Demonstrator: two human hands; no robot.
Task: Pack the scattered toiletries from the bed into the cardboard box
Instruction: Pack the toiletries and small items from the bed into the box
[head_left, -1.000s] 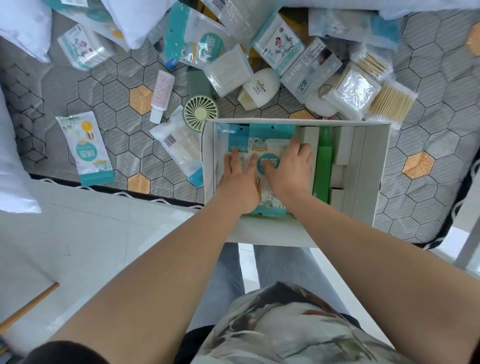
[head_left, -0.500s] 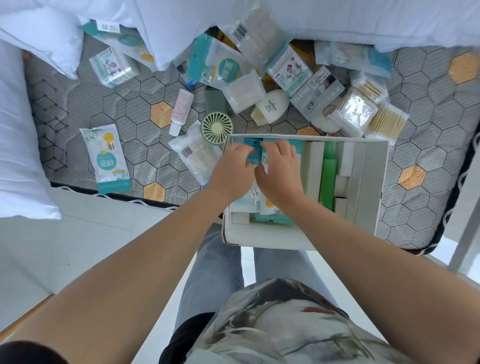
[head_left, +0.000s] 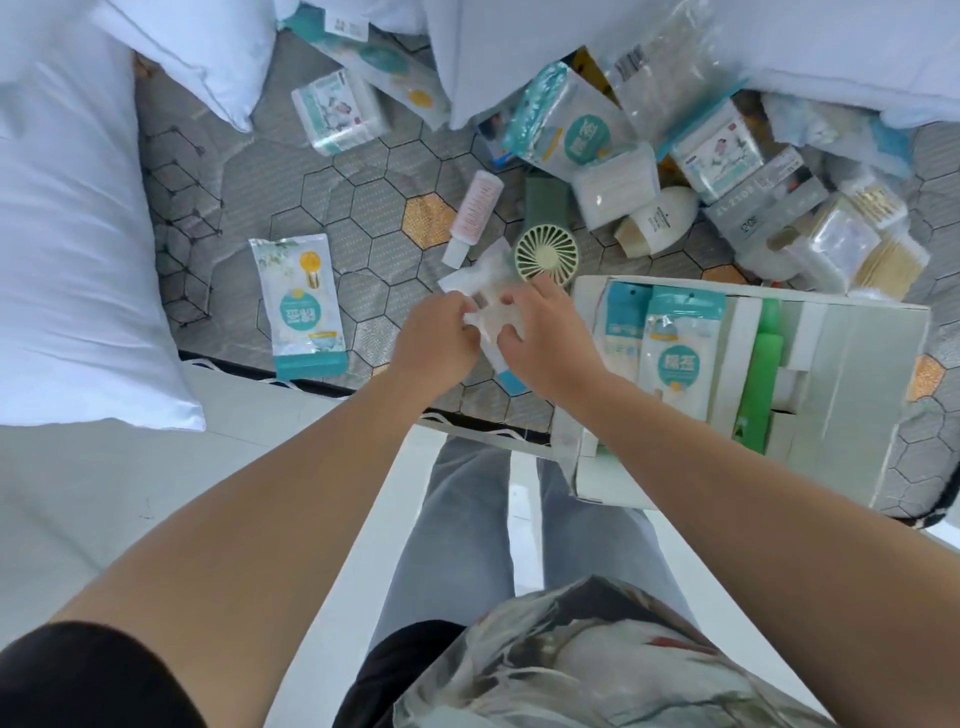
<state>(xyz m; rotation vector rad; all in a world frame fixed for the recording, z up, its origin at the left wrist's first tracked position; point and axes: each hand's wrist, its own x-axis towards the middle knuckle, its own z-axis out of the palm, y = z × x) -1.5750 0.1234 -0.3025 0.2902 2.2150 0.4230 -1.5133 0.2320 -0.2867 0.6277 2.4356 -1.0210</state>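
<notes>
The cardboard box (head_left: 852, 395) sits on the bed at the right, holding two teal-topped packets (head_left: 675, 348), a green bottle (head_left: 761, 384) and white cartons. Just left of the box lies a clear packet of cotton swabs (head_left: 480, 286) with a teal end. My left hand (head_left: 439, 338) pinches its left edge and my right hand (head_left: 550, 338) curls over its right side. More toiletries lie beyond: a pink tube (head_left: 475, 215), a small green fan (head_left: 546, 254), a white bottle (head_left: 660, 221) and a teal packet (head_left: 301, 306).
White pillows (head_left: 67, 249) crowd the left and back of the bed. A heap of swab packs and boxes (head_left: 810, 228) sits behind the box. The mattress edge (head_left: 311, 382) runs just below the hands, with white floor under it.
Both hands have left the box, where they were pressing packets down, and moved left onto the clear swab packet on the bed. The camera has shifted left too.
</notes>
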